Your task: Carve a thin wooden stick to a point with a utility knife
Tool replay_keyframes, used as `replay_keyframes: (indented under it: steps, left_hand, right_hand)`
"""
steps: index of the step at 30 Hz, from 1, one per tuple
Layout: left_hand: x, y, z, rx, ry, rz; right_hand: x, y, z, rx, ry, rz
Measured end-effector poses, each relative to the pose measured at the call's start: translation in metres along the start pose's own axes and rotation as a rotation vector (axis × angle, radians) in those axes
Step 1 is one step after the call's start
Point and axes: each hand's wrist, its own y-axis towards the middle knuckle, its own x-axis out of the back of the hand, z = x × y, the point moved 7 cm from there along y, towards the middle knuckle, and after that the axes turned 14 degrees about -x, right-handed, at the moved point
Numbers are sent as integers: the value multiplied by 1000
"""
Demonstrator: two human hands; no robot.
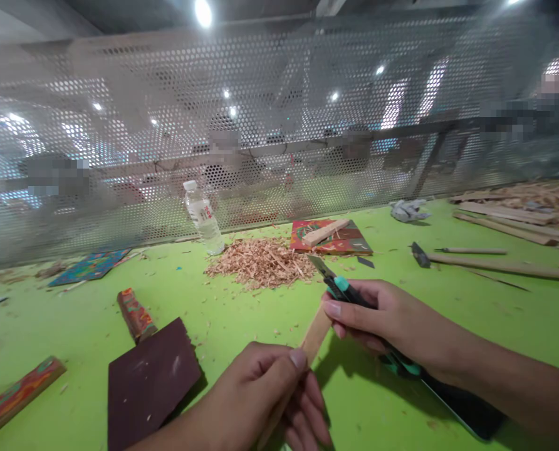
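A narrow, flat wooden strip (317, 333) slants between my two hands over the green table. My left hand (279, 388) pinches its lower end between thumb and fingers. Its upper end is between the thumb and fingers of my right hand (373, 316), which also holds a black and teal utility knife (345, 289). The knife's blade points up and to the left, away from the strip. Beyond my hands lies a pile of wood shavings (265, 262). A dark sheet (152, 382) that looks like sandpaper lies left of my left hand.
A water bottle (203, 219) stands by the perforated screen (261, 75). A hammer (500, 263) lies at the right, near wood strips (505, 213). A painted board (331, 238) bears a wooden piece. A dark phone-like object (467, 407) lies under my right forearm.
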Motion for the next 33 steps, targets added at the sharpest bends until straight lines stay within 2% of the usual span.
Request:
replay_keyframes:
  steps: [10,16,33]
  left_hand:
    - [-3,-3,-2,-40,-184,95]
    - [0,-4,1,-1,-100,171]
    - [-6,-9,-5,84,20,177]
  right_hand:
    - [2,4,-9,-29,124,14]
    - [-1,0,-6,-12,99,0]
    - [-7,-3,-8,13,66,32]
